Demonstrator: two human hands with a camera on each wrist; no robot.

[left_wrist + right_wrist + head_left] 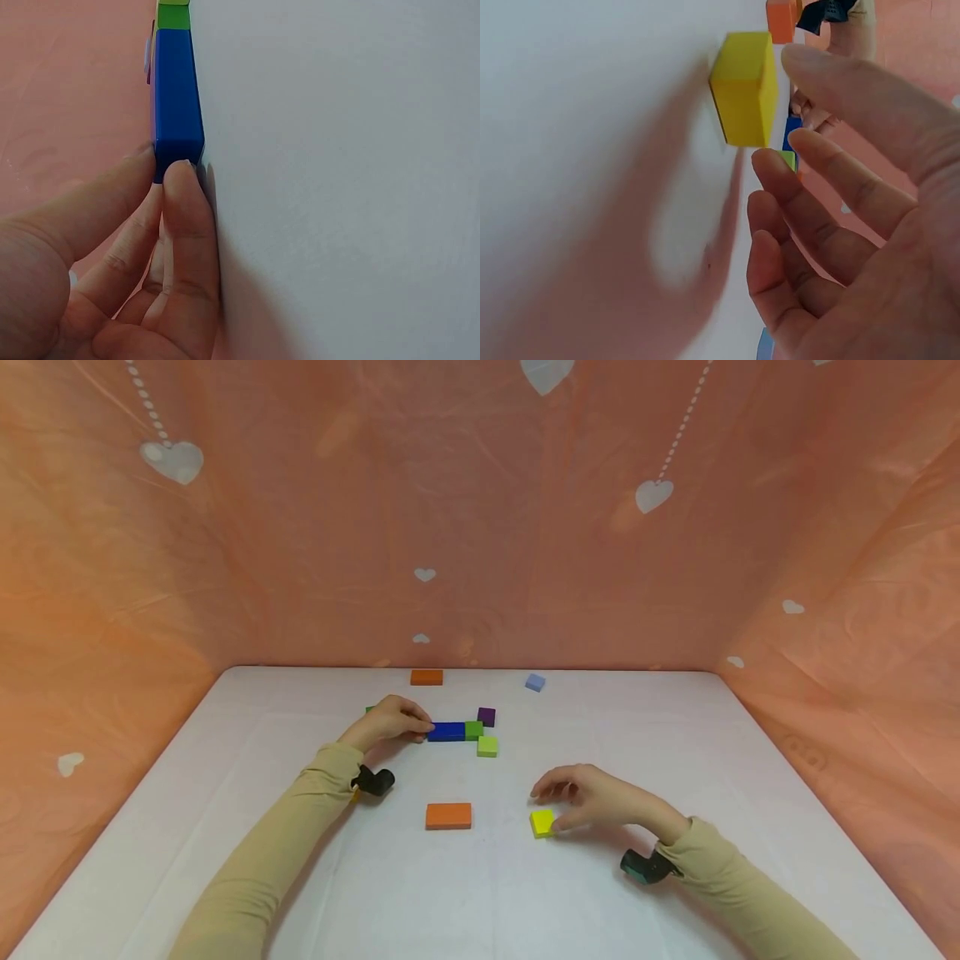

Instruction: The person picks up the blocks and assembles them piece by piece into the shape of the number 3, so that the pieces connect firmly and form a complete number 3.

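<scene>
At the left end of a long blue block (pixel 447 732), my left hand (pixel 390 718) pinches it, thumb tip at one side and a fingertip at its end. The block's other end meets a green block (pixel 474 730). A lime-green block (pixel 487 747) and a purple block (pixel 487 717) sit at the green block's right corners. My right hand (pixel 600 797) is beside a yellow block (pixel 542 823), its fingers loosely bent and spread. In the right wrist view the thumb (pixel 817 71) is close by the yellow block (pixel 746 90), and nothing is gripped.
An orange block (pixel 448 817) lies between the forearms, nearer me. Another orange block (pixel 427 677) and a pale blue block (pixel 535 682) lie near the table's far edge. A green piece (pixel 370 709) is mostly hidden behind my left hand. Orange cloth (pixel 480 527) surrounds the white table.
</scene>
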